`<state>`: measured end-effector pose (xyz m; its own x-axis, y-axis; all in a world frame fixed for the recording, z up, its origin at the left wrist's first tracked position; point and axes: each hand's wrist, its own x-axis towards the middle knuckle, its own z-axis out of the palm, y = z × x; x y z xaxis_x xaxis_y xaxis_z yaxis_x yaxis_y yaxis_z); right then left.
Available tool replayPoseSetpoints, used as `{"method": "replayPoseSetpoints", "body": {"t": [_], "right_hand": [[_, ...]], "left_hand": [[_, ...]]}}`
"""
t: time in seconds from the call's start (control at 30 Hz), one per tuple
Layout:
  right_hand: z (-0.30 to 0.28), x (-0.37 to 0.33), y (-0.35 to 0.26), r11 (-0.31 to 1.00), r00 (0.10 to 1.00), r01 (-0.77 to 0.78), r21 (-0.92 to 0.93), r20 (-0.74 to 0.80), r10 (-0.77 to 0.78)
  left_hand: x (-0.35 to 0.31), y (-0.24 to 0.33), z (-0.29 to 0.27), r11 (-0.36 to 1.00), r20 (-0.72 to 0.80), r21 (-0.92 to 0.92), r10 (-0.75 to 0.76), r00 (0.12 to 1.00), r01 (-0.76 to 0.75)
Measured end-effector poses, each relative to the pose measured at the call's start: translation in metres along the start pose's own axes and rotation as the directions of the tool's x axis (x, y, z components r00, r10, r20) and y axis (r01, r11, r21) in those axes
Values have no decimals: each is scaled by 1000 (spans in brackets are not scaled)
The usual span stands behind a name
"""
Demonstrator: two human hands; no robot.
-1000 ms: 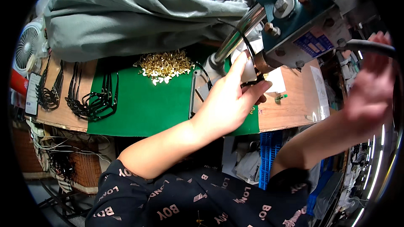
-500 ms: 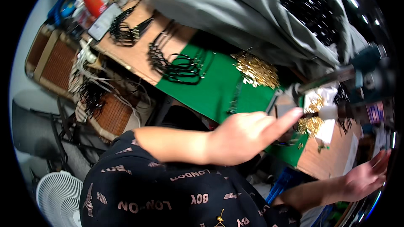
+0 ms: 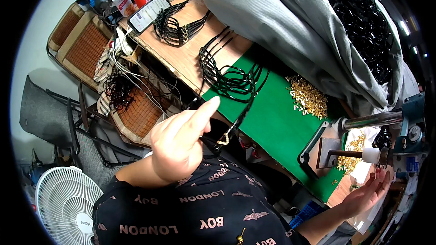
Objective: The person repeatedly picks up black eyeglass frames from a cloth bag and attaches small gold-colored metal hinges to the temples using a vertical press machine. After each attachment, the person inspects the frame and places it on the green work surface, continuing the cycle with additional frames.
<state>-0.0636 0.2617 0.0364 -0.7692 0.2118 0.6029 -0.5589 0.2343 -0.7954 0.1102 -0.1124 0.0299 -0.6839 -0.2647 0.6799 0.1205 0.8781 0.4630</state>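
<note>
My left hand [image 3: 178, 143] is closed at the table's near edge, its thumb and forefinger towards the stacked frames. A black eyeglass frame [image 3: 238, 120] with a gold-coloured piece on it sticks out from behind that hand; the gripping fingers are partly hidden. Beyond it, a stack of black eyeglass frames [image 3: 229, 81] lies partly on the green mat [image 3: 272, 122]. At the right, my right hand [image 3: 370, 193] is open with fingers apart, holding nothing visible. It is just below the bench machine [image 3: 406, 140], which has a steel rod and white collar.
Small gold parts [image 3: 309, 97] are heaped on the mat, with more gold parts [image 3: 350, 154] by the machine. A second frame stack [image 3: 175, 29] and a phone [image 3: 149, 13] lie at far left. Grey cloth [image 3: 290, 31] borders a black heap [image 3: 363, 36]. Chairs and a fan [image 3: 68, 204] stand left.
My left hand has swung left from near the machine to the stacked frames, the black eyeglass frame coming with it. My right hand has shifted a little left and up. The view has turned slightly.
</note>
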Motion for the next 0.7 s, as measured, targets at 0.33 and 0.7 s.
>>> {"method": "replayPoseSetpoints", "body": {"t": [0.33,0.7], "right_hand": [[-18,-12,-2,995,999,-47,-89,20,49],[-17,-20,1,988,992,-123,-97,26,126]], "left_hand": [[28,-37,72,950,333,272,59,941,-155],[91,-110,18,894,95,258,354,931,-366]]}}
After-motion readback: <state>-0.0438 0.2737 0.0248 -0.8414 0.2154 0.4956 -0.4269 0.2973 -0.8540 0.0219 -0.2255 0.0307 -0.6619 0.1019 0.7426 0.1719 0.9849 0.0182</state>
